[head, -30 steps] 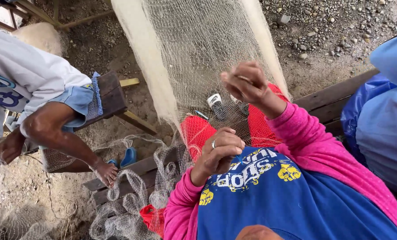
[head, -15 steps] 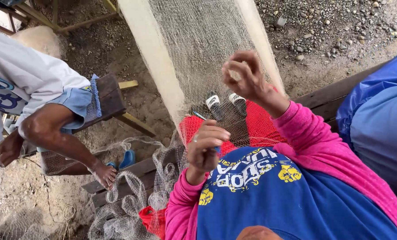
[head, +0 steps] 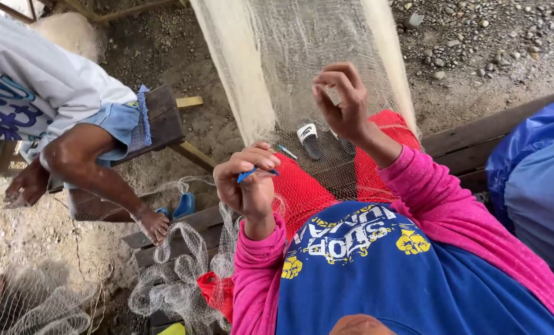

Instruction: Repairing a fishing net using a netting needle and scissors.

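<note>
Netting needle (head: 255, 173), small and blue, sits pinched between my left hand's (head: 247, 185) fingers, above my red-trousered lap. My right hand (head: 345, 102) pinches the pale fishing net (head: 301, 56) hanging before me; sandals (head: 308, 138) show through it.

Blue netting needle (head: 255, 173) in left hand (head: 247, 183), right hand (head: 344, 102) (raised) w/ pale fishing net (head: 301, 56).

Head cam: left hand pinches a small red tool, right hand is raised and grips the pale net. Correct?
Not quite. In the head view the tool pinched in the left hand is blue, not red; the red is the cloth across the lap. The rest holds: the right hand is raised and grips the pale net.
</note>
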